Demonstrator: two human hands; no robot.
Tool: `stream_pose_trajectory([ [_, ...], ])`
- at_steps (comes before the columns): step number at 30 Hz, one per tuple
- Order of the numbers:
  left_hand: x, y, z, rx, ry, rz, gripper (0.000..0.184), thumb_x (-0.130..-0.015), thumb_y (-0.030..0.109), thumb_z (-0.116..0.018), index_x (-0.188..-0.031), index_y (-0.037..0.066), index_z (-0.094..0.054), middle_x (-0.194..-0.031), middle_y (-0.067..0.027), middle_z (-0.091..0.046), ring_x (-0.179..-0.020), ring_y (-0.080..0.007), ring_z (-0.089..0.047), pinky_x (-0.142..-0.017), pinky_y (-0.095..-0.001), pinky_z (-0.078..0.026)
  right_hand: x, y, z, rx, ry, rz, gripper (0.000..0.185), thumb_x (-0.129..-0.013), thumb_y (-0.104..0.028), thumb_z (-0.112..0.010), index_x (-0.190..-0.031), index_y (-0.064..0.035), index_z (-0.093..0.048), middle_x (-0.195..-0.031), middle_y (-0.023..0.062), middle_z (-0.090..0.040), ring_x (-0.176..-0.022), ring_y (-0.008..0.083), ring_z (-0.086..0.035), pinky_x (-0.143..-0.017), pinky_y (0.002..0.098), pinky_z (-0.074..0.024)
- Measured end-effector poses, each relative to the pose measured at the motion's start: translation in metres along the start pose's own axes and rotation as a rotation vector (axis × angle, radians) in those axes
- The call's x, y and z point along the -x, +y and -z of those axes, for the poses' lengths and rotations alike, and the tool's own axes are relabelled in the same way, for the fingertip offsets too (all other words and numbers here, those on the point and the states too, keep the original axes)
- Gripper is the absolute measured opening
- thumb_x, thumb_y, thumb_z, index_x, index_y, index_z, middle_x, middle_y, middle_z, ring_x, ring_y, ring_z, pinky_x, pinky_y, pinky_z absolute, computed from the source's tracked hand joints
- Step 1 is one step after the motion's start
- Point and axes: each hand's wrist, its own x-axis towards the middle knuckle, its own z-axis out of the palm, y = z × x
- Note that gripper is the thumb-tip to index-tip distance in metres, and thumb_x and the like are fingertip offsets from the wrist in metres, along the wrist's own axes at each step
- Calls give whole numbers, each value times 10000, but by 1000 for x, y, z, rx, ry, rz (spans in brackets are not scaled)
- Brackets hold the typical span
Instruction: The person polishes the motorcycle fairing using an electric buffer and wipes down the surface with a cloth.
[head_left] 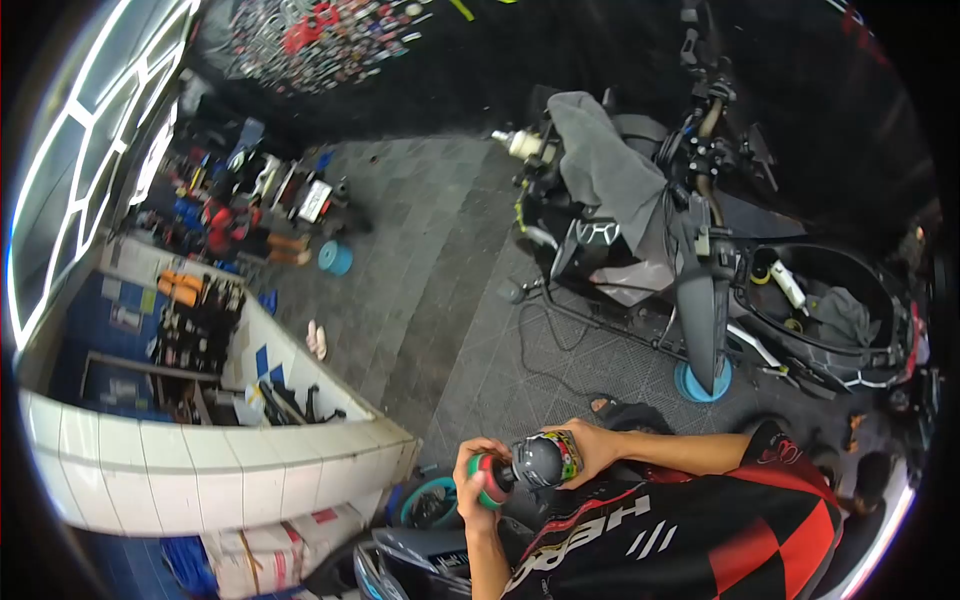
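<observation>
My left hand [474, 478] is wrapped round a red and green container [494, 482], just above the front of my shirt. My right hand [590, 452] grips a dark grey bottle [541, 460] with a yellow, red and green label. The bottle's narrow dark end points at the container, and the two meet or nearly meet between my hands. I cannot tell whether they are joined. Beyond my hands stands a partly stripped scooter [620, 220] with a grey cloth [600, 150] draped over it.
The scooter's open storage bin [830, 320] holds a white tube and a cloth. Below it sits a blue bucket [702, 381]. A cable lies on the floor tiles. A white tiled counter [200, 470] runs along the left. Farther off, a person in red [222, 225] sits near another motorcycle.
</observation>
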Motion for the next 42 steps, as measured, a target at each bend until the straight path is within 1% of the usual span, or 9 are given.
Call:
stream_pose_trajectory([
  [6, -138, 1, 22, 21, -138, 21, 585, -979, 441, -434, -1257, -54, -575, -1316, -239, -613, -1226, -345, -616, -1028, -427, -488, -72, 13, 32, 71, 304, -56, 681, -620, -186, -919, -1207, 7, -631, -995, 108, -749, -890, 178, -719, -857, 340, -573],
  [20, -466, 73, 157, -8, -785, 226, 538, -1023, 377, -383, -1245, -61, -604, -1262, -211, -634, -1239, -345, -585, -1137, -481, -428, -352, 82, 25, 233, 946, -30, 796, -606, -167, -926, -1304, 2, -582, -1076, 133, -736, -978, 230, -716, -916, 360, -552],
  [23, -523, 122, 149, -100, -935, 115, 590, -979, 458, -445, -1296, -18, -589, -1352, -208, -589, -1244, -334, -595, -1061, -473, -486, -411, 61, 35, 123, 1047, 50, 831, -607, -176, -934, -1328, 15, -568, -1122, 125, -738, -1003, 176, -699, -935, 352, -546],
  [25, -552, 145, 136, 295, -885, 303, 729, -983, 631, -437, -1343, 13, -577, -1429, -190, -545, -1235, -340, -593, -1077, -490, -476, -441, 51, 45, 35, 1070, 98, 833, -616, -155, -935, -1344, 29, -577, -1164, 95, -731, -1032, 141, -663, -965, 327, -531],
  [29, -608, 95, 142, 157, -1068, 276, 834, -976, 721, -433, -1479, 55, -452, -1465, -149, -517, -1275, -299, -557, -1097, -482, -444, -477, 30, 58, -168, 1132, 199, 683, -676, -145, -937, -1265, 20, -631, -1153, 78, -726, -1056, 149, -648, -977, 341, -518],
  [31, -645, -10, 223, 51, -954, 594, 996, -928, 778, -493, -1567, 28, -348, -1412, -129, -591, -1267, -266, -585, -1094, -438, -458, -484, 36, 70, -65, 1230, 289, 673, -677, -140, -936, -1259, 16, -636, -1152, 81, -723, -1052, 148, -646, -971, 336, -519],
  [35, -639, 5, 209, -327, -1133, 528, 1005, -928, 784, -488, -1567, 22, -344, -1425, -137, -576, -1274, -276, -580, -1097, -440, -455, -502, 61, 110, -5, 1360, 437, 585, -712, -130, -915, -1215, 3, -647, -975, 41, -734, -909, 144, -671, -880, 326, -546],
  [38, -660, 31, 203, -492, -1207, 492, 1012, -928, 789, -484, -1568, 18, -341, -1434, -143, -565, -1280, -283, -577, -1099, -441, -453, -514, 101, 143, -191, 1090, 201, 829, -648, -118, -949, -1363, -4, -544, -1265, 96, -636, -1174, 187, -596, -1042, 373, -485],
  [42, -695, 46, 186, -587, -1314, 462, 1021, -928, 795, -479, -1569, 13, -338, -1446, -150, -550, -1287, -293, -572, -1101, -443, -450, -530, 105, 173, 360, 1288, -39, 966, -595, -448, -952, -1331, 33, -552, -1423, 180, -509, -1383, 320, -418, -1114, 474, -367],
])
